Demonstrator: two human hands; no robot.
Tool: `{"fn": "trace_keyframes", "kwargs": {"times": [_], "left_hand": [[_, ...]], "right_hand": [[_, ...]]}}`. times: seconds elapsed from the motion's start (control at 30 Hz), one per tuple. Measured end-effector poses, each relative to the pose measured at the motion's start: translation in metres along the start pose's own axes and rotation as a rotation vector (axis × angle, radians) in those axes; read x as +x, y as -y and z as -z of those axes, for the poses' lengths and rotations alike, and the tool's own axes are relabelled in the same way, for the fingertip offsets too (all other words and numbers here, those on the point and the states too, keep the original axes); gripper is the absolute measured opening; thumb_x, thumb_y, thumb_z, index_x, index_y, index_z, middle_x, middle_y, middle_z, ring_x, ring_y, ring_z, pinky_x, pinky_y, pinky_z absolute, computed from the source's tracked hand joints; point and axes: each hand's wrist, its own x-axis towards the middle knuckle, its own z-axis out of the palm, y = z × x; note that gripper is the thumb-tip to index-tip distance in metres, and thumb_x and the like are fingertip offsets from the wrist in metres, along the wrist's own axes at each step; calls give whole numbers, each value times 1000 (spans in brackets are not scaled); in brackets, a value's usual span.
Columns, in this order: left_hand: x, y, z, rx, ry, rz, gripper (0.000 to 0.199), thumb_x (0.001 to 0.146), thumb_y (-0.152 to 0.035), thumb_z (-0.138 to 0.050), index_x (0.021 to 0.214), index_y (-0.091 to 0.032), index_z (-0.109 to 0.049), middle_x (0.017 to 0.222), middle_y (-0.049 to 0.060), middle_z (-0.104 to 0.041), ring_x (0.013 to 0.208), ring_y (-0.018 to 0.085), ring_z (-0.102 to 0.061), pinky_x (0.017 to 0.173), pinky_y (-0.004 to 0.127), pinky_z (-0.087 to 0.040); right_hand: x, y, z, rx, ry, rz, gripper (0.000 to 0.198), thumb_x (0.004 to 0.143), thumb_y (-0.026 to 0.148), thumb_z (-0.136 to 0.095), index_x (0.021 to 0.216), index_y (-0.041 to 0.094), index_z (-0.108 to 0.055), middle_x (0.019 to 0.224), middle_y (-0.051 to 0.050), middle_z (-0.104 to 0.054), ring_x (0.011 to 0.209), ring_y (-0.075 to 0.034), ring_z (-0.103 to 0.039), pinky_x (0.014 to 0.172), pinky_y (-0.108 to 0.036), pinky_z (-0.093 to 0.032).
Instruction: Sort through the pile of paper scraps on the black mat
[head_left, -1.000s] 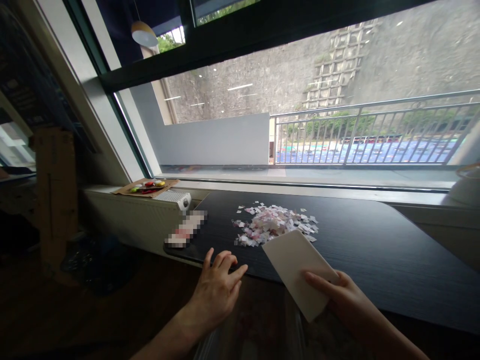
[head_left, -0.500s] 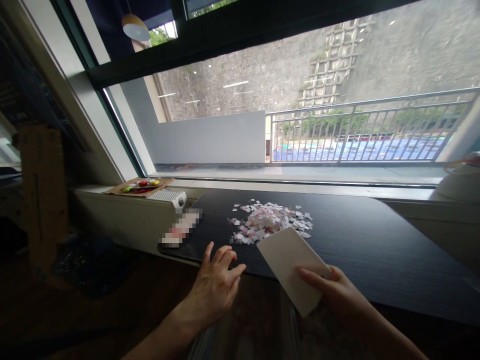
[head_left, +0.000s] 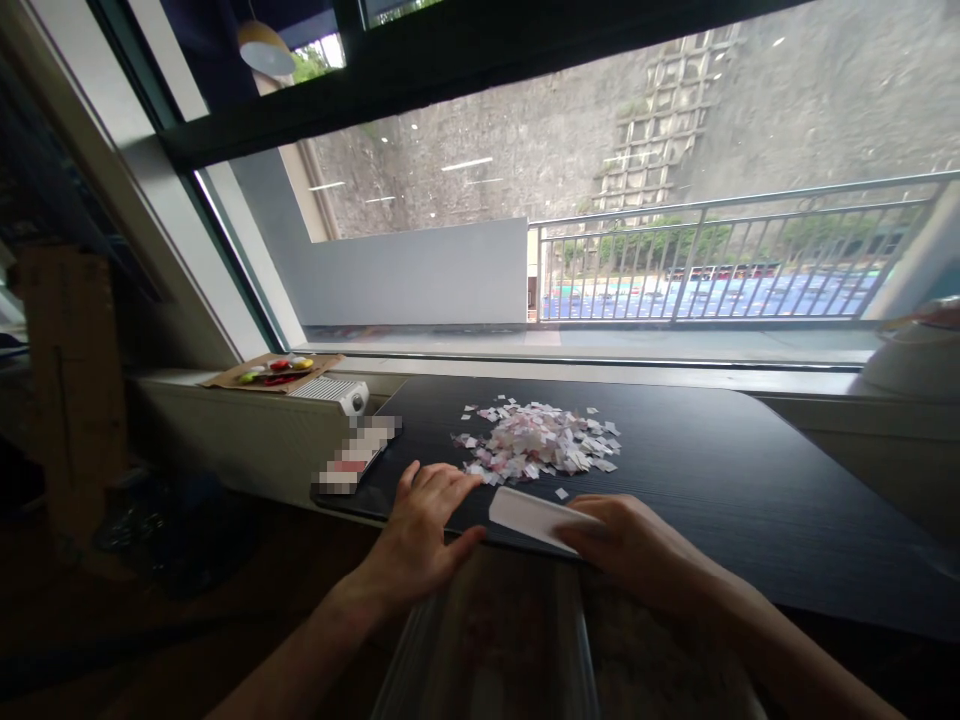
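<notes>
A heap of small cut paper pieces (head_left: 544, 440), white and pinkish, lies on the dark table. My left hand (head_left: 427, 530) is at the table's front edge, fingers stretched out and thumb apart, holding nothing. Its fingertips reach the heap's front left side; whether they touch paper I cannot tell. In my right hand (head_left: 619, 530) is a flat white rectangular card (head_left: 529, 515), tilted low over the table just in front of the heap. One loose paper piece (head_left: 562, 493) sits between card and heap. Below the edge is a clear plastic bin (head_left: 517, 630), its contents dim.
The dark table (head_left: 697, 450) stands against a large window. On its left end is a blurred-out flat item (head_left: 360, 455). A white radiator (head_left: 247, 430) carries brown paper with colourful items (head_left: 277, 372). Further left stands a cardboard box (head_left: 67, 400). At right is a white rounded object (head_left: 915, 355).
My right hand has moved forward and left, tipping the card flatter and lower in front of the heap. The left hand has moved slightly forward and its curled fingers have straightened.
</notes>
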Motion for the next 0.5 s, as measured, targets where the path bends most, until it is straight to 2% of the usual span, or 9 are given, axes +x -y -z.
{"fn": "trace_keyframes", "kwargs": {"times": [0.1,0.17,0.23,0.33,0.5], "left_hand": [[12,1,-1,-129,137,-40,25,88,-39,-50,98,-24,-66,96,4,-67,98,21,-55,108,55,-18],[17,3,-6,-166,154,-34,26,90,-36,-46,86,-22,-67,85,2,-68,91,19,-57,107,53,-18],[19,7,-10,-159,138,-14,25,89,-34,-46,82,-21,-66,82,2,-68,87,18,-58,106,51,-22],[18,11,-13,-119,140,-4,20,86,-28,-48,76,-20,-64,76,1,-67,79,17,-59,104,49,-28],[12,13,-17,-94,120,-68,18,85,-25,-49,75,-19,-63,72,0,-65,74,14,-59,104,45,-31]], "right_hand": [[13,7,-1,-109,39,68,23,81,19,-49,72,15,-69,68,-2,-65,61,-13,-51,58,-23,-35],[21,0,-9,-56,24,46,21,80,21,-51,77,14,-71,66,-1,-64,60,-12,-50,56,-22,-34],[28,-12,-20,85,-11,8,20,78,27,-55,81,14,-70,61,2,-59,56,-11,-47,51,-20,-32],[30,-23,-33,159,-94,-51,23,78,31,-54,70,12,-66,57,3,-53,55,-10,-44,50,-20,-32],[22,-13,-31,23,-26,-41,22,77,26,-53,57,16,-52,55,4,-48,54,-10,-43,49,-20,-30]]}}
